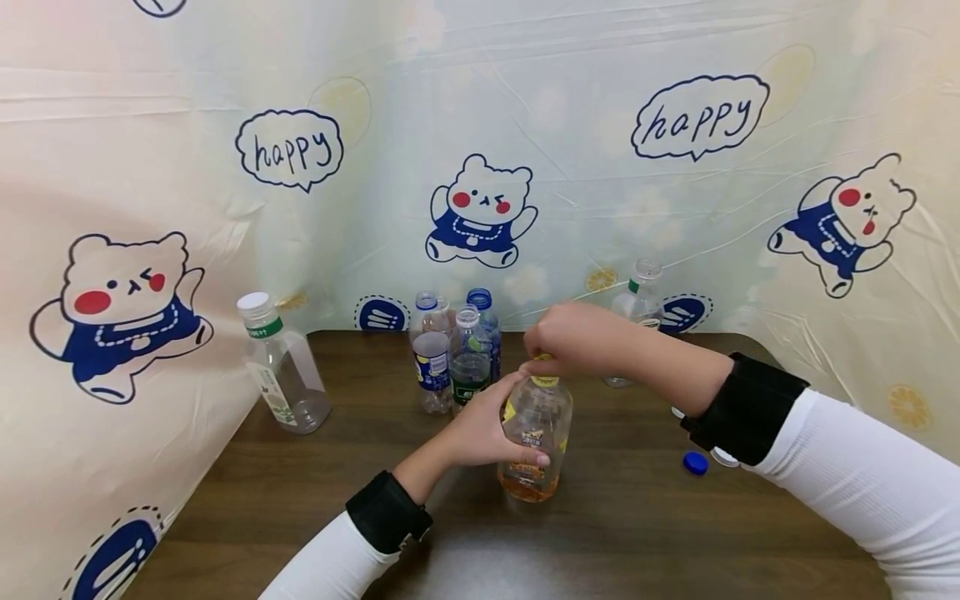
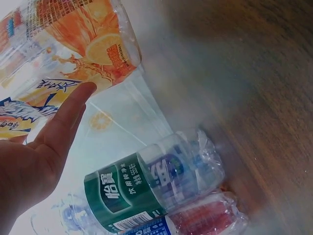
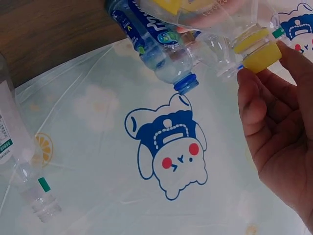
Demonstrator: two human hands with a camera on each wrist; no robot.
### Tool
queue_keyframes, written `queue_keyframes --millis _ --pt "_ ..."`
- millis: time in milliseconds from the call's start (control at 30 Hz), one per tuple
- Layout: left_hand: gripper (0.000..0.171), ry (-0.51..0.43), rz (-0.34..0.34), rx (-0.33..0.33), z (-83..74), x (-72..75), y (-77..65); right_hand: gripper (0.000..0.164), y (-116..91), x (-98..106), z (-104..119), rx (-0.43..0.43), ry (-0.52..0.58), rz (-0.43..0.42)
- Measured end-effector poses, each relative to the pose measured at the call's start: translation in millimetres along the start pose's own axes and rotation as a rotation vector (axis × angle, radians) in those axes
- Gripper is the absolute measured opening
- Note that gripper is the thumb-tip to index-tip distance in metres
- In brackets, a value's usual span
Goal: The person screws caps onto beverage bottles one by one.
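A large clear bottle (image 1: 551, 421) with an orange-fruit label (image 2: 105, 49) stands upright on the table, a little orange liquid low inside. My left hand (image 1: 480, 433) grips its side, the thumb across the front. Above the neck, my right hand (image 1: 581, 340) pinches a yellow cap (image 3: 264, 58) between thumb and fingers. A yellow ring (image 3: 250, 40) sits on the neck just below, with a narrow gap between it and the cap. Whether the cap's threads are engaged cannot be made out.
Behind my left hand stand several uncapped bottles, including a green-labelled one (image 2: 124, 191) and a blue-necked one (image 1: 483, 321). A white-capped bottle (image 1: 285, 375) is at the left; an uncapped bottle (image 1: 636, 300) stands back right. Blue (image 1: 695, 463) and white caps (image 1: 724, 457) lie right.
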State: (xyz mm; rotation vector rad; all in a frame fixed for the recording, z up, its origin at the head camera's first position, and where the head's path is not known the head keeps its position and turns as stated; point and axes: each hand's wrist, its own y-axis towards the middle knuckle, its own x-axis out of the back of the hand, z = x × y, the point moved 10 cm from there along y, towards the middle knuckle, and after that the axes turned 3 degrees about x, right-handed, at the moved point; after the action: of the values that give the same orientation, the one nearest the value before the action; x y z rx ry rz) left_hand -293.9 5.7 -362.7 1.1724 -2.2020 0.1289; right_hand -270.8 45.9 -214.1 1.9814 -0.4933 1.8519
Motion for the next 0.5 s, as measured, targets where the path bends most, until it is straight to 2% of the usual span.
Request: queue_keyframes --millis 200,300,500 --pt "0.098 -0.033 -0.005 0.004 1.9 0.8 0.4 0.014 -7 10 -2 0.006 0.116 -0.020" --pt "0.098 -0.033 -0.006 0.004 2.6 0.6 1.1 0.024 -10 11 -2 0.042 0.170 -0.002" --pt "0.099 -0.039 -0.002 -0.004 3.2 -0.9 2.4 0.021 -12 7 2 0.099 0.183 0.008"
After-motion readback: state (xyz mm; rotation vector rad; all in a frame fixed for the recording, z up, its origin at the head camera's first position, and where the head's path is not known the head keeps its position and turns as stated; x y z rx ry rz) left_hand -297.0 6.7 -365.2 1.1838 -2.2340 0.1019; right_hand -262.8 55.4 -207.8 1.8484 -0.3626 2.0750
